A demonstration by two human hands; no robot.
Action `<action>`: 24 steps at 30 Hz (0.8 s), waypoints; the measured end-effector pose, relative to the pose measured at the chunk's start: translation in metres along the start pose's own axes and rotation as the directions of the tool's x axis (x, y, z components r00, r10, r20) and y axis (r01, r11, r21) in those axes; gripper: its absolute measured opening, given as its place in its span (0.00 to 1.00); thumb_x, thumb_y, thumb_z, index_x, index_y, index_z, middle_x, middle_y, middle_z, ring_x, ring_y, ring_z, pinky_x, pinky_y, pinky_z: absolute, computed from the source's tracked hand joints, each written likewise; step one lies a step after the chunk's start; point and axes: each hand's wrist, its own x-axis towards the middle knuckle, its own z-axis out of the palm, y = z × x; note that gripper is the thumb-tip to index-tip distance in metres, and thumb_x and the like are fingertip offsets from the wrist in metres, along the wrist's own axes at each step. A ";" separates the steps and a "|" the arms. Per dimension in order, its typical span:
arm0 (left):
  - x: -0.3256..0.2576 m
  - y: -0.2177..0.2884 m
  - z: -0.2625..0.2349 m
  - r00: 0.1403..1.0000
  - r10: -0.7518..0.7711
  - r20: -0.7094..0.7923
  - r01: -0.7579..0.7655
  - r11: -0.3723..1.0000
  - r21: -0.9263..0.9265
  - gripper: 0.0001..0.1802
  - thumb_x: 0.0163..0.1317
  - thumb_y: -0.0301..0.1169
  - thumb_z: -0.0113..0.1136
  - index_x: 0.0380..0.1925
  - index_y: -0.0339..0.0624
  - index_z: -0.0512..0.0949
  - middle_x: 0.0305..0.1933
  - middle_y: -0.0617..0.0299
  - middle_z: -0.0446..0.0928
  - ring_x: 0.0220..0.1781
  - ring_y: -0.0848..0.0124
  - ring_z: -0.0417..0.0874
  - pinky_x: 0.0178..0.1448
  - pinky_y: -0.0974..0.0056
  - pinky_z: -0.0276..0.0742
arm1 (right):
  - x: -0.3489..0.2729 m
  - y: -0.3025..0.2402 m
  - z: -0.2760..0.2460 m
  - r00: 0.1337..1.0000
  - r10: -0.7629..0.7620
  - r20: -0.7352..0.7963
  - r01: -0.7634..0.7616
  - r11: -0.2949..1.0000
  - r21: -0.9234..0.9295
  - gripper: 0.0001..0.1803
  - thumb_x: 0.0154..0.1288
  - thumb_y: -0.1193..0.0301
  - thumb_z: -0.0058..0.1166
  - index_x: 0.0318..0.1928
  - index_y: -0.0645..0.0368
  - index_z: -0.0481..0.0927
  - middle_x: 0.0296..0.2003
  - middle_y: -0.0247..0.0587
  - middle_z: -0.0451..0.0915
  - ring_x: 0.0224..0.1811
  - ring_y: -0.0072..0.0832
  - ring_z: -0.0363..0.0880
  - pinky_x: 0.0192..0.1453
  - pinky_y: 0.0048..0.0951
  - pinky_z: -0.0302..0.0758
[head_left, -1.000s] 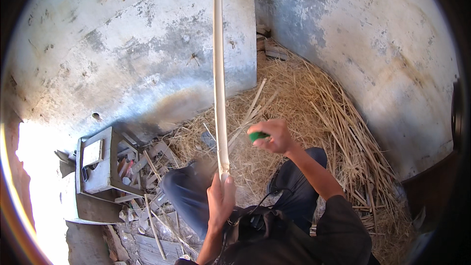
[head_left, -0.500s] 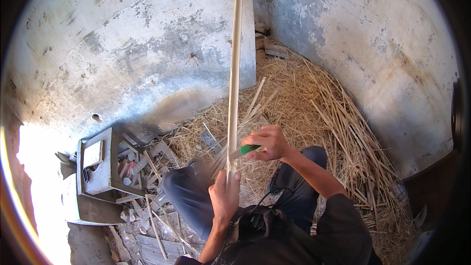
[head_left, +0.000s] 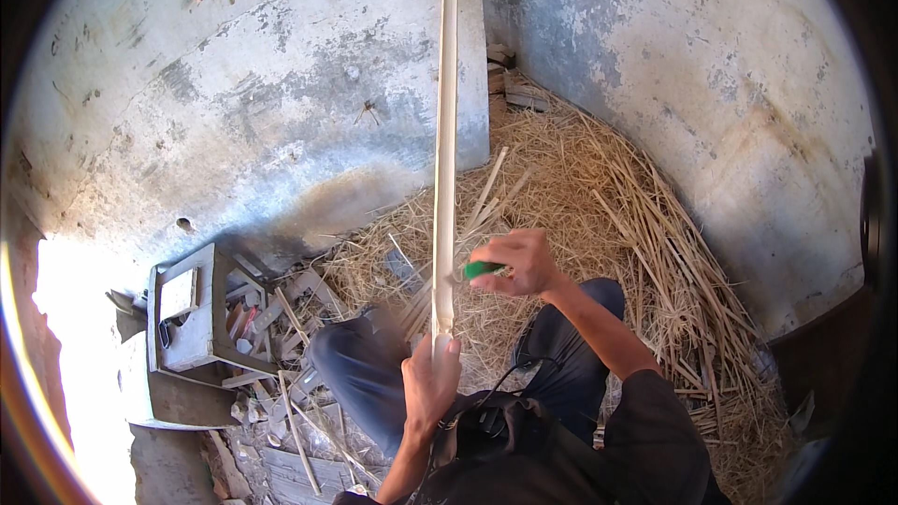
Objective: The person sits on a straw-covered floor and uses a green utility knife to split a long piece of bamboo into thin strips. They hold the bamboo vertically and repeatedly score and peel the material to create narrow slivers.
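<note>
A long, pale split bamboo piece [head_left: 446, 159] with a hollow inner face stretches away from me, its far end in front of the wall. My left hand [head_left: 430, 381] is closed round its near end, just below a node. In my right hand [head_left: 520, 262] is a green-handled knife [head_left: 483, 269], fingers wrapped round the handle. The short visible part of the blade is blurred and lies beside the bamboo's right edge; I cannot tell whether it touches.
Straw-like shavings and long thin strips [head_left: 645, 234] cover the floor ahead and right. On the left, a worn wooden box frame [head_left: 192, 318] stands amid scraps. Peeling walls [head_left: 299, 84] meet at the far corner. My bent legs [head_left: 360, 379] flank the work.
My right hand and the knife have moved slightly up and right, off the node area. The bamboo's far end has dropped lower in view, and the left hand keeps its grip.
</note>
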 end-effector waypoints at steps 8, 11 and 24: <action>-0.019 -0.015 -0.011 0.979 -0.104 0.174 0.134 0.977 -0.167 0.14 0.81 0.36 0.61 0.41 0.36 0.79 0.23 0.67 0.77 0.25 0.79 0.75 0.29 0.67 0.70 | 0.003 0.019 -0.025 0.980 0.194 -0.038 -0.195 0.981 -0.022 0.18 0.73 0.51 0.69 0.44 0.54 0.92 0.35 0.34 0.94 0.33 0.28 0.94 0.33 0.31 0.87; -0.016 0.001 -0.016 0.961 -0.135 0.243 0.181 0.967 -0.179 0.13 0.81 0.36 0.61 0.46 0.35 0.76 0.24 0.65 0.79 0.26 0.75 0.81 0.32 0.65 0.77 | 0.002 0.017 -0.024 0.985 0.170 -0.040 -0.170 0.985 -0.005 0.17 0.72 0.53 0.70 0.45 0.54 0.92 0.35 0.35 0.93 0.33 0.29 0.94 0.33 0.31 0.87; 0.030 0.007 -0.007 0.932 0.033 0.360 0.144 0.879 -0.455 0.23 0.87 0.41 0.53 0.67 0.33 0.66 0.47 0.52 0.84 0.44 0.63 0.92 0.48 0.60 0.89 | 0.007 0.010 -0.018 0.994 0.055 -0.089 -0.055 0.998 0.005 0.27 0.77 0.43 0.63 0.41 0.57 0.89 0.28 0.37 0.88 0.26 0.30 0.88 0.29 0.32 0.81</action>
